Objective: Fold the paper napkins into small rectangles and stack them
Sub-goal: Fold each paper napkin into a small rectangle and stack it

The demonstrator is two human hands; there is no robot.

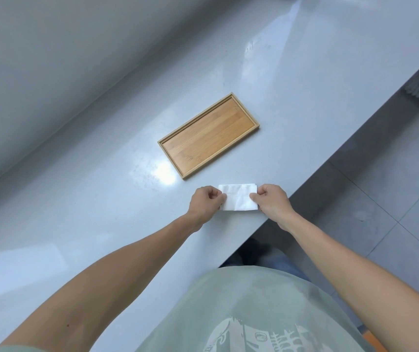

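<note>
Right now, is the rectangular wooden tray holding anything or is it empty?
Empty. The rectangular wooden tray shows only bare wood inside its rim; the white paper napkin is outside it.

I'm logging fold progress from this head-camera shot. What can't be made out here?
- How many layers the napkin has: head view, too small.
- Its two short ends: covered by the left hand and right hand.
- Each grip's fingertips: curled under.
- Counter further left: cut off by the frame edge.
</note>
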